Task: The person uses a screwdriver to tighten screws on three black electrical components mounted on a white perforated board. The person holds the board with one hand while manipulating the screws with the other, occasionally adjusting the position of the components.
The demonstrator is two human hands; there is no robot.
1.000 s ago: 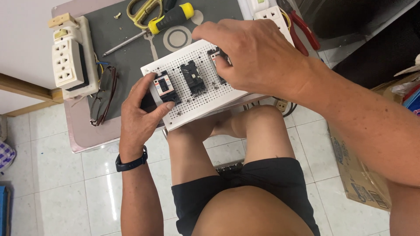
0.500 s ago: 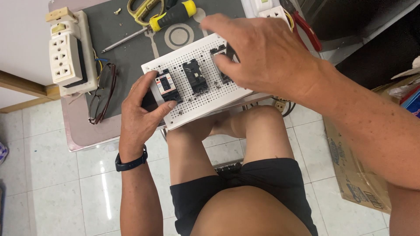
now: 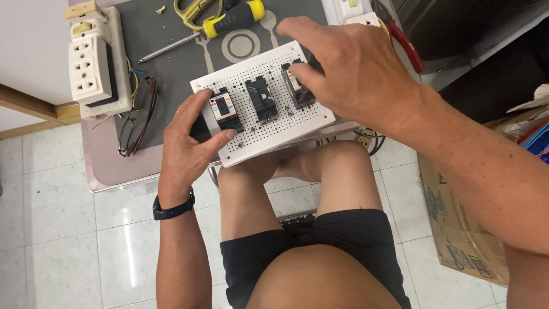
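Sockets (image 3: 90, 70) sit in a white block at about 10 o'clock, on the left edge of a grey mat (image 3: 171, 68). Just right of them lie glasses (image 3: 136, 116), folded, with some coloured wires poking out near the top.

Next comes the left hand (image 3: 186, 146), with a dark band (image 3: 173, 208) on its wrist. It is closed on the left edge of a white board (image 3: 269, 134) full of little holes. The thumb lies on top of the board and the other fingers curl around the edge.

Three black breakers stand in a row on the board. The left breaker (image 3: 224, 110) is right by the thumb. The middle breaker (image 3: 262, 100) is touched by no hand. The right breaker (image 3: 298, 87) has the right hand (image 3: 357, 71) on it, with fingertips pinching its top.

The board sits near the middle, tilted, partly on the mat and partly over the person's bare knees.

At 12 o'clock a screwdriver (image 3: 220, 26) with a yellow and black handle lies on the mat. Red pliers (image 3: 403, 43) lie at about 1 o'clock, behind the right hand. A brown box (image 3: 457, 223) stands on the floor at 4 o'clock.
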